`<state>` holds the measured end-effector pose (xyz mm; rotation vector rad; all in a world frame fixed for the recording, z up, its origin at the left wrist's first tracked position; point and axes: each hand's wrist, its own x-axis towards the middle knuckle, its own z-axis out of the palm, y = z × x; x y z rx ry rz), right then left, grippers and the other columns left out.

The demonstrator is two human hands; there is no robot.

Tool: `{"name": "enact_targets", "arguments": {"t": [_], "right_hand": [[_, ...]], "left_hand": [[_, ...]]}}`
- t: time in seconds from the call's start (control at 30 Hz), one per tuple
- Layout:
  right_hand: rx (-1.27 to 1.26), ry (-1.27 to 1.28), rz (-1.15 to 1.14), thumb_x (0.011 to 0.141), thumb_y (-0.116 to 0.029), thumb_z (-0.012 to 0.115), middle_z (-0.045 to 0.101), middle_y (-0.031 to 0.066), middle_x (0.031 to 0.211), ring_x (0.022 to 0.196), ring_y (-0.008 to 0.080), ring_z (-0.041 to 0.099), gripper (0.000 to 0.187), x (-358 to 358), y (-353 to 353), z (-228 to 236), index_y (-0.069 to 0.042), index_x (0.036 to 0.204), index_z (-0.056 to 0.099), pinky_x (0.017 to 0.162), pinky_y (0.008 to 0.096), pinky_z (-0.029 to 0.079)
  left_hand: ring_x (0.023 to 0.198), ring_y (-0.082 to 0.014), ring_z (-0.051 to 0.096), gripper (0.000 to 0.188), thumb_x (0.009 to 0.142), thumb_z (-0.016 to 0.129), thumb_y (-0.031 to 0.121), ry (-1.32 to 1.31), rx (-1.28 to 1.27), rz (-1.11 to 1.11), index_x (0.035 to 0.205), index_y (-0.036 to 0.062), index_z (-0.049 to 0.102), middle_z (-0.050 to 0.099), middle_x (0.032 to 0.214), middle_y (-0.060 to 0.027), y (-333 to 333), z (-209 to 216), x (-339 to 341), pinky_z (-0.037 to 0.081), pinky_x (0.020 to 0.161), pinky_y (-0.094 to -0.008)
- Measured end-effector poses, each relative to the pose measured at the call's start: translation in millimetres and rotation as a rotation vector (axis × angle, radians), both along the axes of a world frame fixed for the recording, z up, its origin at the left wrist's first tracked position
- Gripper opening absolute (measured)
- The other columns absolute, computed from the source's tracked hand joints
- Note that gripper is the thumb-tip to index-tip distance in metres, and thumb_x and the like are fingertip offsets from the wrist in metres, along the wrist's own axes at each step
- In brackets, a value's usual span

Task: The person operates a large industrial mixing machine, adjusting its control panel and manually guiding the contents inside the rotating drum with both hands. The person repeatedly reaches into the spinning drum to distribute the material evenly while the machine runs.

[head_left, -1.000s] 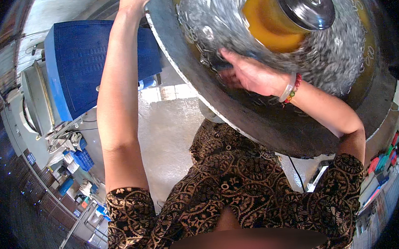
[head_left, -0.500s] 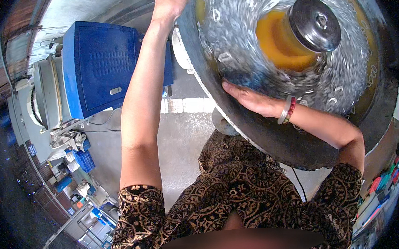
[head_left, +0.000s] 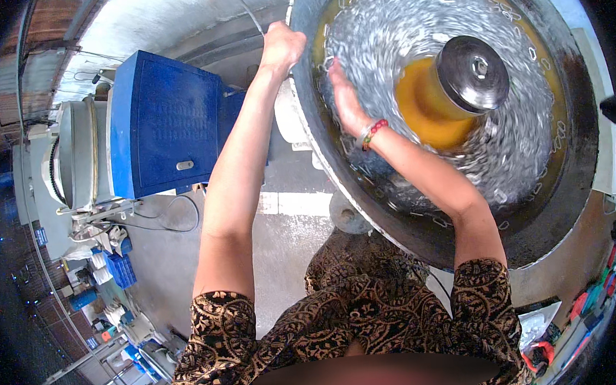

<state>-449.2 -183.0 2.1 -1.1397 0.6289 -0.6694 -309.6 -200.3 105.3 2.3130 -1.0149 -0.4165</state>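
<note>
A large round tub (head_left: 569, 201) with a dark rim and yellowish inner wall holds a blurred ring of small silver loop-shaped metal pieces (head_left: 396, 25). From its orange centre (head_left: 415, 98) rises a shiny metal cap (head_left: 473, 73). My left hand (head_left: 285, 47) is closed in a fist at the tub's left rim; a thin grey rod (head_left: 246, 7) runs down to it, but what the fist holds is hidden. My right hand (head_left: 348, 102), with bracelets at the wrist, reaches inside the tub. Its fingers are stretched out along the left inner side, touching the pieces.
A blue metal cabinet (head_left: 166, 123) stands left of my left forearm, beside a grey round machine (head_left: 83, 153). Blue crates (head_left: 120, 269) lie farther left. A round grey foot (head_left: 349, 214) shows under the tub. Coloured items (head_left: 593, 295) line the lower right.
My right hand has swept up along the tub's left inner side, from near the front wall. In the picture, my left fist sits slightly lower and farther right as the whole view has shifted.
</note>
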Motion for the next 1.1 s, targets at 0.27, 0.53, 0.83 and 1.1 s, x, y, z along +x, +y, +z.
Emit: {"name": "enact_targets", "arguments": {"t": [0.27,0.53,0.83,1.1], "right_hand": [[-0.017,-0.104,0.069,0.092,-0.048,0.028,0.012,0.0083,0.145,0.132,0.0173,0.010,0.068,36,-21,0,-0.003,0.139,0.009,0.107,0.0276,0.009],[0.117,0.180,0.701,0.092,-0.044,0.035,0.034,0.0114,0.136,0.125,0.0214,0.030,0.058,-57,-6,20,0.000,0.130,0.036,0.104,0.0299,0.021],[-0.668,1.037,0.524,0.087,-0.041,0.042,0.051,0.0125,0.122,0.108,0.0293,0.051,0.047,-290,-148,97,-0.006,0.118,0.053,0.093,0.0377,0.038],[-1.076,2.463,0.573,0.087,-0.035,0.036,0.019,-0.0040,0.144,0.135,0.0231,0.002,0.046,-467,-153,61,-0.022,0.131,0.037,0.103,0.0604,0.004]], "left_hand": [[0.100,-0.0361,0.056,0.036,0.068,0.050,0.010,0.081,0.126,0.054,0.098,-0.0083,0.059,0.057,0.099,-0.0299,3,22,-18,0.044,0.087,-0.0378],[0.081,-0.0386,0.061,0.027,0.065,0.054,0.015,-0.124,0.000,-0.146,0.076,-0.0080,0.060,0.060,0.078,-0.0281,-6,-16,-1,0.049,0.072,-0.0411],[0.061,-0.0281,0.059,0.030,0.063,0.052,0.014,0.163,-0.191,-0.038,0.071,-0.0138,0.058,0.058,0.061,-0.0185,-19,-50,26,0.045,0.061,-0.0411],[0.068,-0.0312,0.060,0.033,0.062,0.051,0.015,0.134,-0.088,-0.110,0.076,-0.0152,0.057,0.059,0.066,-0.0239,-9,-28,17,0.044,0.065,-0.0401]]}}
